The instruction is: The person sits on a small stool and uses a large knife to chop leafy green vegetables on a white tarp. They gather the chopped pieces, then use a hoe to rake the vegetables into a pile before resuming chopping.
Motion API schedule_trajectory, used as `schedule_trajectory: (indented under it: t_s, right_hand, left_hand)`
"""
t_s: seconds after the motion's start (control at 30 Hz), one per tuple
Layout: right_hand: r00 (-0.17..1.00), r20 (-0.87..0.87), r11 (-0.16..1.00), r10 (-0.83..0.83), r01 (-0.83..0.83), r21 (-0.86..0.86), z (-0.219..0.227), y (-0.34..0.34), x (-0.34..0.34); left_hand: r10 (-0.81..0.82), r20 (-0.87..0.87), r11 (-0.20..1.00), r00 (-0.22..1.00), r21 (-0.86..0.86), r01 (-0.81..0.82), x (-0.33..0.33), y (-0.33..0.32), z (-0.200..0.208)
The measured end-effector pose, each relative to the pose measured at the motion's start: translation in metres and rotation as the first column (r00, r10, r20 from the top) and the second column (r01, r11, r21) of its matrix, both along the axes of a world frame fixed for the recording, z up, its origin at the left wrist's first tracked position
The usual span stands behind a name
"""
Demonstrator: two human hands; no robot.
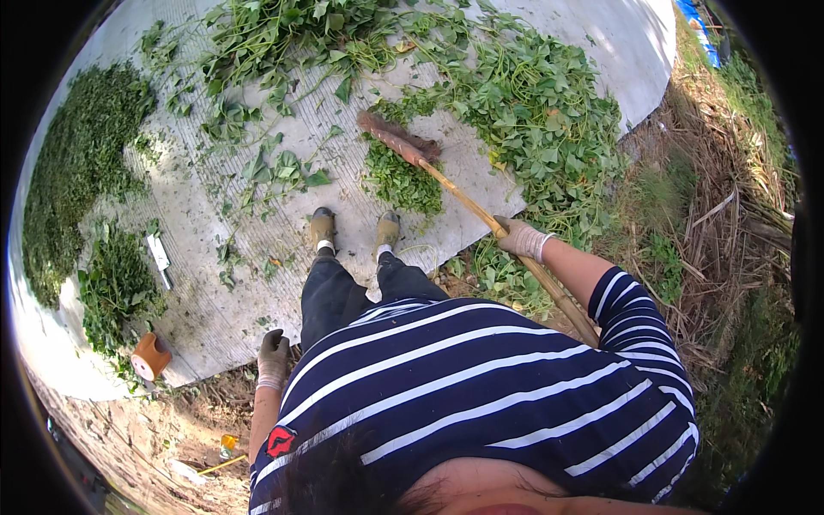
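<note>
My right hand point(522, 239), in a pale glove, is wrapped round the bamboo handle point(463, 199) of a broom. The handle's rear end passes beside my right side under the arm. Its brown bristle head point(396, 140) lies on a small heap of chopped green leaves point(403, 183), ahead of my shoes. My left hand point(274, 354), in a dark-stained glove, hangs by my left hip above the sheet's near edge. Its fingers look loosely apart, and nothing shows in them.
I stand on a pale ribbed sheet point(197, 197). Leafy vines point(541, 120) spread ahead and right; finely chopped greens point(81, 163) cover the far left. A cleaver point(160, 257) and an orange-brown stool-like block point(151, 356) lie left. Dry stalks point(687, 206) border the right.
</note>
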State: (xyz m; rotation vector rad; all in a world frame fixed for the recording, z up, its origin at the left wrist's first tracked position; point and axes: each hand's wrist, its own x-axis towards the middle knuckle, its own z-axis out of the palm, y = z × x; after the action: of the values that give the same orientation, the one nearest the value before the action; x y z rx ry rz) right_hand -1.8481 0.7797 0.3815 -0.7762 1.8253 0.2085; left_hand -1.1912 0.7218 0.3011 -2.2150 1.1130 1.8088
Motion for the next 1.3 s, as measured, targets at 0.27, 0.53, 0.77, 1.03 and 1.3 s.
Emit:
schedule_trajectory:
  t_s: [0.27,0.53,0.77,1.03,1.3]
  right_hand:
    - [0.919,-0.287,0.896,-0.268,0.348,0.277,0.114,0.170,-0.111]
    - [0.744,-0.438,0.768,-0.505,0.618,0.164,0.134,0.233,-0.127]
    - [0.930,-0.027,0.931,-0.365,0.366,0.016,0.140,0.136,-0.008]
    - [0.717,0.099,0.723,0.690,-0.688,-0.058,0.062,-0.104,0.128]
    - [0.224,-0.349,0.207,0.910,-0.975,-0.087,0.124,-0.261,0.148]
  left_hand:
    - [0.012,-0.414,0.941,0.910,-0.303,-0.150,-0.134,-0.070,0.005]
    - [-0.354,-0.260,0.921,0.899,-0.263,0.286,-0.174,-0.066,0.024]
    - [-0.481,-0.443,0.864,0.756,-0.095,0.494,-0.268,-0.076,0.043]
    - [0.938,-0.130,0.319,0.323,0.693,-0.647,-0.323,-0.074,-0.035]
    - [0.993,0.116,-0.045,-0.001,0.375,-0.926,-0.205,-0.154,-0.154]
